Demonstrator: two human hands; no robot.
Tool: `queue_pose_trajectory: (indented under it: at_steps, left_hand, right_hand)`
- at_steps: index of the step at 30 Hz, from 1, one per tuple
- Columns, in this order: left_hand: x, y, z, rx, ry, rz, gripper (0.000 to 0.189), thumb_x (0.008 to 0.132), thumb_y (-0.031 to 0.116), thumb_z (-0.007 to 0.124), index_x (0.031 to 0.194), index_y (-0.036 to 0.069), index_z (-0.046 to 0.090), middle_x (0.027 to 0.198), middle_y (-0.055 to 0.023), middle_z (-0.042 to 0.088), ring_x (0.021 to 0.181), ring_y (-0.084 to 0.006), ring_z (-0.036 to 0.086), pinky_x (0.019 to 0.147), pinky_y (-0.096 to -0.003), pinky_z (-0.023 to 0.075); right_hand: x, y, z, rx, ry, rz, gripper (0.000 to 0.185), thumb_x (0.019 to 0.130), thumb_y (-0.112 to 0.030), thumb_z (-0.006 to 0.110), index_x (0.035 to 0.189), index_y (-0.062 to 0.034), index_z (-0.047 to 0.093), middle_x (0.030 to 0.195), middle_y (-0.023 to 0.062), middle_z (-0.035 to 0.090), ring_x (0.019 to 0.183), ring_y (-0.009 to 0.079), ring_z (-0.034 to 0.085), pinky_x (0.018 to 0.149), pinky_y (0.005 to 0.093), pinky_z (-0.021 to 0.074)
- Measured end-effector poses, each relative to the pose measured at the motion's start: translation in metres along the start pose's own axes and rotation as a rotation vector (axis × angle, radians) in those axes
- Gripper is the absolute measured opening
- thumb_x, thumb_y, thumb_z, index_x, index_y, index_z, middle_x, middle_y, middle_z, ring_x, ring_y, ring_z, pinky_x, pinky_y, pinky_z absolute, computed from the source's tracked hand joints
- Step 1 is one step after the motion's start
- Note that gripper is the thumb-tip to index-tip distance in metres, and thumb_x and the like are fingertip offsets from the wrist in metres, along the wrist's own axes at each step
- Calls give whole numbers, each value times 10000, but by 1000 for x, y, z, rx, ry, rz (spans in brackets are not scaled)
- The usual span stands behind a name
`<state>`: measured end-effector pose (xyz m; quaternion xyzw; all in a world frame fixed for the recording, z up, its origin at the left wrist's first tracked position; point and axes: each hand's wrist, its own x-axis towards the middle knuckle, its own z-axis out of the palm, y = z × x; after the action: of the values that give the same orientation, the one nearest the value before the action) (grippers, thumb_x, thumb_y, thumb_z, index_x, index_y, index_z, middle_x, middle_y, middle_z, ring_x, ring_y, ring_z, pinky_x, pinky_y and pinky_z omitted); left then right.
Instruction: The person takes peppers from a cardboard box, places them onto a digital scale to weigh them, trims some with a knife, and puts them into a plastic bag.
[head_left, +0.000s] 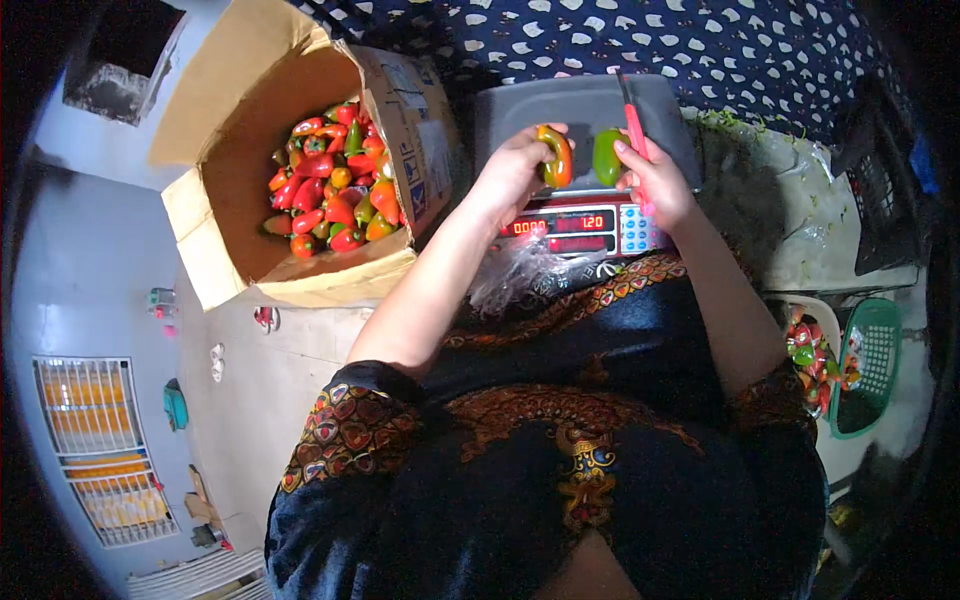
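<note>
My left hand grips an orange-and-green pepper above a digital weighing scale. In my right hand are a green pepper and a pink-handled knife, its blade pointing away from me. The two peppers hang apart, side by side over the scale's grey platform. The scale's lit display and keypad face me. Crumpled clear plastic lies at the scale's near edge and partly covers the display panel.
To the left stands an open cardboard box with many red, orange and green peppers. At the right are a pale container with peppers and pepper pieces, and a green plastic basket. A dark crate stands beyond. Patterned navy fabric hangs or lies behind the scale.
</note>
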<state>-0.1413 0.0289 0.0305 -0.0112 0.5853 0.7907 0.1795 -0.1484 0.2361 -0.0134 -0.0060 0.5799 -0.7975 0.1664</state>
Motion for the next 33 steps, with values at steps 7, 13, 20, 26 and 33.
queue_pose_trajectory:
  at_steps: [7, 13, 20, 26, 33]
  left_hand:
    - [37, -16, 2, 926, 271, 130, 543, 803, 298, 628, 1186, -55, 472, 1052, -211, 601, 981, -323, 589, 877, -355, 450]
    - [44, -46, -2, 1041, 79, 165, 643, 751, 324, 663, 1224, -38, 422, 1210, -273, 471, 1090, -395, 489, 950, -436, 386]
    - [-82, 57, -18, 1190, 381, 938, 264, 759, 184, 623, 987, 54, 589, 980, -138, 603, 891, -285, 602, 753, -378, 502]
    - [-74, 102, -194, 1190, 743, 272, 369, 835, 396, 556, 996, 69, 611, 954, -145, 641, 895, -300, 622, 774, -378, 483]
    - [-44, 64, -198, 1757, 513, -103, 675, 703, 465, 685, 1152, 14, 460, 1042, -196, 602, 969, -329, 599, 799, -423, 496]
  right_hand:
    - [8, 11, -13, -522, 235, 58, 363, 851, -282, 604, 1121, -48, 540, 787, 56, 609, 575, 110, 571, 481, 253, 434]
    - [19, 31, -7, -740, 84, -141, 260, 844, -213, 615, 1051, -60, 580, 663, -13, 531, 454, 76, 462, 384, 247, 357]
    - [13, 38, -8, -916, 125, -133, 365, 855, -208, 601, 1189, -79, 530, 711, 9, 551, 550, 106, 505, 506, 271, 412]
    - [3, 25, 19, -1114, 221, -362, 397, 831, -179, 630, 1196, -62, 526, 971, 95, 598, 927, 204, 556, 828, 328, 421]
    - [-30, 48, 64, -1194, -507, -510, 279, 776, -132, 649, 1044, -73, 603, 1023, 123, 590, 986, 289, 568, 864, 356, 448]
